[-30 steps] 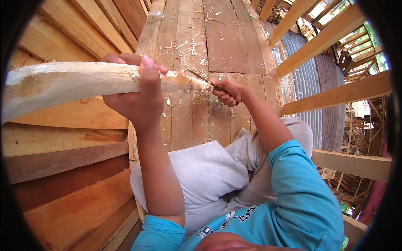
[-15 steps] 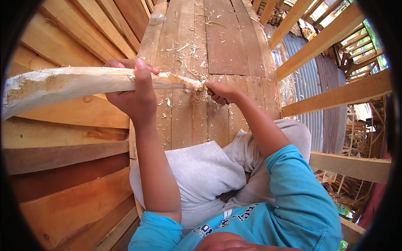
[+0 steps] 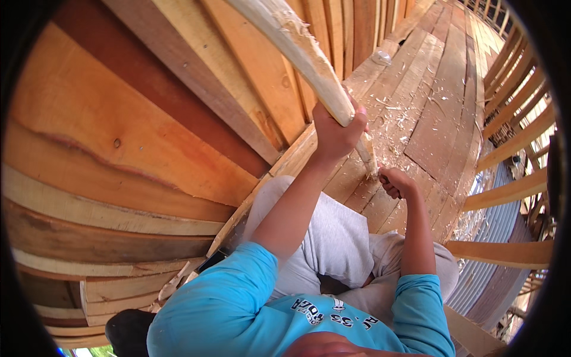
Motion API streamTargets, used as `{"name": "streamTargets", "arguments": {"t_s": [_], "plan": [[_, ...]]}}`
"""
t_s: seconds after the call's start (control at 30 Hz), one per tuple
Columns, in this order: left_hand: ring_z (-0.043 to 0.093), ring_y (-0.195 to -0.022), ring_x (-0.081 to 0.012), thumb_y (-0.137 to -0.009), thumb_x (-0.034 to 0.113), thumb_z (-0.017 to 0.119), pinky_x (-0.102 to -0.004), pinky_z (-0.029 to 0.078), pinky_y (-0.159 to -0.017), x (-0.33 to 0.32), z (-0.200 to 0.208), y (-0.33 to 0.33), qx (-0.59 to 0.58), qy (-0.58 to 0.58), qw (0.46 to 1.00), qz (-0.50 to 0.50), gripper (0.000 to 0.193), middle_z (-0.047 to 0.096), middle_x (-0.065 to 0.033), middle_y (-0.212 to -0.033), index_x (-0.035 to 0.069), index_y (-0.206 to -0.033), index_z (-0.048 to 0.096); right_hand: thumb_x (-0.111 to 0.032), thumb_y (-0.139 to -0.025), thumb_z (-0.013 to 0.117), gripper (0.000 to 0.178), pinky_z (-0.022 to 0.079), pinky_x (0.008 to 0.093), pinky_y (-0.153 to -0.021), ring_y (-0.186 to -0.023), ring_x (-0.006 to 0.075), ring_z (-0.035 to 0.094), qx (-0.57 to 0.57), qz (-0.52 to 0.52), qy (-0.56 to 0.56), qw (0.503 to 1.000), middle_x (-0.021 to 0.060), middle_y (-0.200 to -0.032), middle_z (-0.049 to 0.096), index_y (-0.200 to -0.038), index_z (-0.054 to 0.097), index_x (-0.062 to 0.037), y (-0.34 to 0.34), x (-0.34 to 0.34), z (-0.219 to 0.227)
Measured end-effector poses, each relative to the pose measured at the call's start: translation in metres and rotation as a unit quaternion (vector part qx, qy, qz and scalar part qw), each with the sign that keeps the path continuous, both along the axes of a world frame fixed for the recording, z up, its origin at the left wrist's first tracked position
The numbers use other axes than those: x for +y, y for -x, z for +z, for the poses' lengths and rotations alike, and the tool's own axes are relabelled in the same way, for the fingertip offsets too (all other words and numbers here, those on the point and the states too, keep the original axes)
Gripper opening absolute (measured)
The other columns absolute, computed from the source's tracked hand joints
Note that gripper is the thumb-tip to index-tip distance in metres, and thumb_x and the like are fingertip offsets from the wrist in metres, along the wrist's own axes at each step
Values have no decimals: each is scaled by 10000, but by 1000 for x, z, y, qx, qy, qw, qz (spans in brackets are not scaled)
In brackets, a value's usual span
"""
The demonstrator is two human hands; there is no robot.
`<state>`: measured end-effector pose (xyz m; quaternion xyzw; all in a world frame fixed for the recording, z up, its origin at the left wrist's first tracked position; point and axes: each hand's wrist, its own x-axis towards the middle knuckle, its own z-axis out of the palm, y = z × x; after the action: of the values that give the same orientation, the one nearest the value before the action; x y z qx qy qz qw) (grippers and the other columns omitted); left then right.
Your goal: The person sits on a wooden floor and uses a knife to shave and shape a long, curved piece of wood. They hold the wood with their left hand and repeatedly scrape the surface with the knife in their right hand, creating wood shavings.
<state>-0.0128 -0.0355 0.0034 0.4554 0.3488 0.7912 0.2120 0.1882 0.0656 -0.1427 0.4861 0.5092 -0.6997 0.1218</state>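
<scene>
A long, pale, stripped wooden pole (image 3: 304, 59) slants from the top of the view down toward the floor in front of me. My left hand (image 3: 339, 130) is wrapped round it, above its narrow lower end. That end is whittled and rough, and it sits low over the floorboards. Right beside the tip is my right hand (image 3: 397, 182), closed in a fist. Whatever the fist holds is hidden by the fingers; a small dark bit shows at its edge.
Pale shavings (image 3: 410, 113) litter the plank floor (image 3: 443, 134). A plank wall (image 3: 137, 137) rises close on my left. Wooden rails (image 3: 505, 191) and corrugated metal (image 3: 485, 285) lie to the right. A clear plastic item (image 3: 380, 58) rests farther off by the wall.
My view has swung left, showing more of the plank wall. In it the pole now slants steeply instead of lying nearly level. Both hands stay closed, the right one still by the tip.
</scene>
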Motion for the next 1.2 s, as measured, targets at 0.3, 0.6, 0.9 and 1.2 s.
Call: {"name": "streamTargets", "arguments": {"t_s": [0.3, 0.6, 0.9, 1.2], "plan": [[548, -541, -121, -691, -36, 611, -280, 472, -472, -34, 5, -21, -32, 47, 998, -1, 217, 539, -47, -697, 6, -877, 509, -478, -986, 400, 477, 150, 285, -364, -377, 78, 221, -94, 88, -5, 992, -79, -502, 256, -614, 354, -183, 1, -19, -12], [529, -688, -162, -686, 81, 633, -330, 441, -633, -27, 31, -55, 24, 67, 992, 109, 374, 544, -101, -725, -34, -1031, 551, -488, -972, 428, 457, 177, 294, -342, -345, 102, 248, -98, 44, -54, 993, -55, -479, 282, -645, 389, -170, -13, -20, -34], [545, -669, -249, -657, 111, 653, -365, 446, -636, -11, 27, -68, 33, 40, 987, 151, 347, 560, -163, -720, -42, -949, 546, -542, -961, 470, 484, 216, 301, -335, -346, 107, 280, -127, 25, -105, 986, -46, -483, 314, -689, 434, -144, -36, -28, -44], [587, -687, -331, -646, 113, 658, -404, 454, -638, -11, 33, -71, 30, 63, 986, 154, 338, 575, -224, -727, -54, -915, 539, -585, -950, 483, 527, 244, 305, -342, -356, 112, 305, -132, 40, -143, 980, -38, -493, 335, -694, 450, -125, -39, -30, -40]]}}
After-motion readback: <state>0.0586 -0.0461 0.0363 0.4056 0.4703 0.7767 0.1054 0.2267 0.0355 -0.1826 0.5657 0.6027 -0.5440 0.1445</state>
